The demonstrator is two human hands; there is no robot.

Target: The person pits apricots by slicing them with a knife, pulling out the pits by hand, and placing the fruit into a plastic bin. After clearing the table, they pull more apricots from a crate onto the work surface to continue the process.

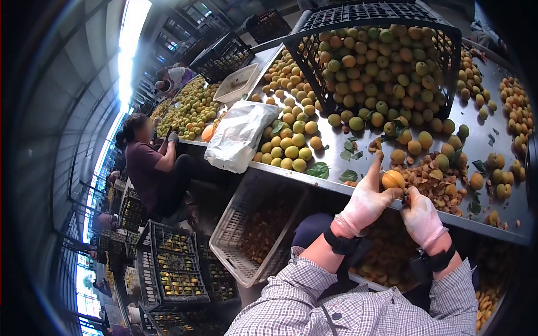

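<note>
The left hand [363,206] is holding a fruit [393,179] against its thumb, one finger pointing toward 12 o'clock, the left forearm [320,256] slanting in from 7 o'clock. The right hand [421,217] is curling close at the fruit's 5 o'clock side, fingers bent; whether it is gripping anything is hard to tell. The fruit is staying near the surface's [473,134] edge. Scraps [434,179] are lying at its 3 o'clock, a fruit-filled crate [370,11] is resting at 12.
</note>
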